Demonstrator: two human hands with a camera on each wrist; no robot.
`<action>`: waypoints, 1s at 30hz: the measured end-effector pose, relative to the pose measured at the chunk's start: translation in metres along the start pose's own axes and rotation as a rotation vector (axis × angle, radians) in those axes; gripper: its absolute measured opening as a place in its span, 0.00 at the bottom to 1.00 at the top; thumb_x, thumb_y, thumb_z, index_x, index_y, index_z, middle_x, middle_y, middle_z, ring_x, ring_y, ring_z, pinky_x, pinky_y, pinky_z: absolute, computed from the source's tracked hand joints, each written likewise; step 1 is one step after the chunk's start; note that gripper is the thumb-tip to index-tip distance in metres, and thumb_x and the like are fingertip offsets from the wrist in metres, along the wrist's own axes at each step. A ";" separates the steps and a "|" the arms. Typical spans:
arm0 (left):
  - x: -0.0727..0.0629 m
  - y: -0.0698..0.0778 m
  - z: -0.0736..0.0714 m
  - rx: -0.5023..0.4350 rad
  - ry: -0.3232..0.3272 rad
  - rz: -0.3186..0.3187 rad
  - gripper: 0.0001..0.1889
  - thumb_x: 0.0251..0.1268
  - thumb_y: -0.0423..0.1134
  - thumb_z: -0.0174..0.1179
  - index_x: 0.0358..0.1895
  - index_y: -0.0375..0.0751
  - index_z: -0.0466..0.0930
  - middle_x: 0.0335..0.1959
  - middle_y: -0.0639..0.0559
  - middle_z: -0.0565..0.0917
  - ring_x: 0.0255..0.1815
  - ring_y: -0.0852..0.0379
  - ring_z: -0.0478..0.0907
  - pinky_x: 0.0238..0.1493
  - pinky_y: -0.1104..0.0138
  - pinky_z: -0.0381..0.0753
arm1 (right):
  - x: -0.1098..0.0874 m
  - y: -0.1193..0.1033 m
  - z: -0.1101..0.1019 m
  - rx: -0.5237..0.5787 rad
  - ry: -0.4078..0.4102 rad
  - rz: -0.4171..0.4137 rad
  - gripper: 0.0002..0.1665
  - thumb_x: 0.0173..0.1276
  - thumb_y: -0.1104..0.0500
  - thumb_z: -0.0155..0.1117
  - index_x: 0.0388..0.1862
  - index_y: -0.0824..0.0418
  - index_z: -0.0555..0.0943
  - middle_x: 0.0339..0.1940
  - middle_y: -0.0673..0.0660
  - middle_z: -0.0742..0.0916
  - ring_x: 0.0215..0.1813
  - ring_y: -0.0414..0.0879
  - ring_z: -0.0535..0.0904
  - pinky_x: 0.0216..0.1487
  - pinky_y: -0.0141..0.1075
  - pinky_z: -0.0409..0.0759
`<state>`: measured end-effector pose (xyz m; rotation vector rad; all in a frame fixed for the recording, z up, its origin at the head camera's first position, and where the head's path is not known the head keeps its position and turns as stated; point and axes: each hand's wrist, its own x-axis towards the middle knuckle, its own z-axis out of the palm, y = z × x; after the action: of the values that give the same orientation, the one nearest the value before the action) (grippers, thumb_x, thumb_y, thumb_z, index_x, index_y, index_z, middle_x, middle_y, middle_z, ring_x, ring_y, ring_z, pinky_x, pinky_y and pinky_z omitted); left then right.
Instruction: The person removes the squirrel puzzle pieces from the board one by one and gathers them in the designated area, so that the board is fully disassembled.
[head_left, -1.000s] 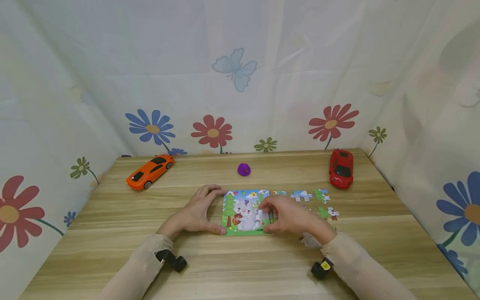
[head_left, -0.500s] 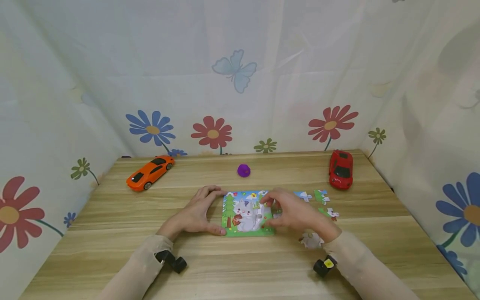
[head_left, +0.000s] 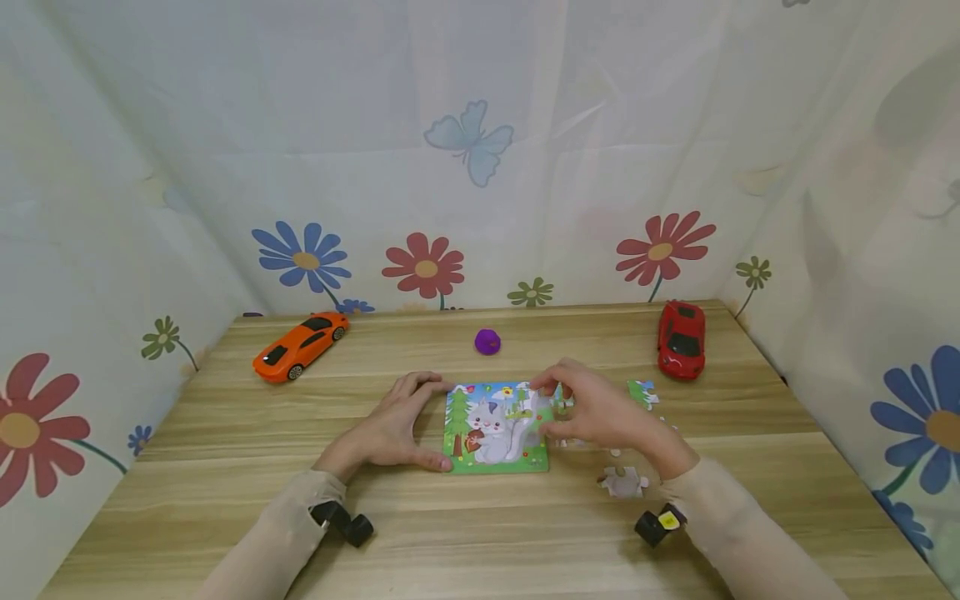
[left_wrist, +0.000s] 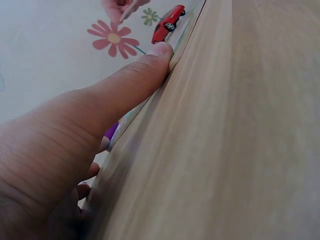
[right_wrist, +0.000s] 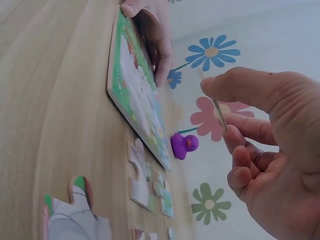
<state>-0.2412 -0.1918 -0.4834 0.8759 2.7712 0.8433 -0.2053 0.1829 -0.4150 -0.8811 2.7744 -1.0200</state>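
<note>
A squirrel picture puzzle board (head_left: 495, 433) lies flat on the table in the head view. My left hand (head_left: 393, 425) holds its left side, index finger by the far corner and thumb on the near corner; the left wrist view shows the thumb (left_wrist: 130, 80) on the board's edge. Just off the board's right edge, my right hand (head_left: 596, 412) pinches a puzzle piece (right_wrist: 218, 110) between thumb and fingertips. That piece is raised and seen edge-on in the right wrist view, so its picture is hidden. Loose puzzle pieces (head_left: 624, 482) lie below and beyond the right hand, some covered by it.
On the wooden table (head_left: 450, 533), an orange toy car (head_left: 302, 346) stands at the far left and a red toy car (head_left: 682, 340) at the far right. A purple rubber duck (head_left: 487, 342) sits beyond the board. Flowered cloth (head_left: 472, 208) hangs behind the table.
My right hand has drawn back to the right with the pinched piece, uncovering the board's right side and covering several loose pieces. My left hand and the board stay in place.
</note>
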 end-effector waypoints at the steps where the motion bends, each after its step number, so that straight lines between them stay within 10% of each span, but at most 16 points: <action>1: 0.000 0.000 0.000 0.001 0.001 0.000 0.66 0.41 0.76 0.85 0.87 0.57 0.66 0.88 0.47 0.58 0.88 0.40 0.53 0.85 0.32 0.59 | -0.001 0.000 -0.002 0.005 0.006 0.002 0.32 0.65 0.58 0.88 0.66 0.58 0.85 0.52 0.50 0.84 0.54 0.57 0.80 0.55 0.46 0.85; 13: 0.000 0.000 0.001 0.002 0.011 0.004 0.66 0.41 0.77 0.84 0.86 0.57 0.66 0.87 0.46 0.58 0.88 0.39 0.54 0.84 0.31 0.59 | -0.027 0.005 -0.021 -0.057 0.076 -0.022 0.30 0.68 0.54 0.86 0.66 0.56 0.86 0.50 0.48 0.84 0.48 0.49 0.77 0.49 0.41 0.82; 30: -0.001 -0.001 0.001 0.002 0.007 0.002 0.66 0.42 0.77 0.84 0.87 0.56 0.66 0.87 0.46 0.58 0.88 0.39 0.54 0.84 0.31 0.59 | -0.064 0.023 0.005 0.021 0.036 -0.024 0.29 0.64 0.54 0.89 0.61 0.56 0.86 0.44 0.45 0.84 0.44 0.51 0.78 0.45 0.38 0.81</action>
<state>-0.2406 -0.1920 -0.4850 0.8783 2.7783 0.8457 -0.1627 0.2285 -0.4416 -0.9051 2.7836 -1.0776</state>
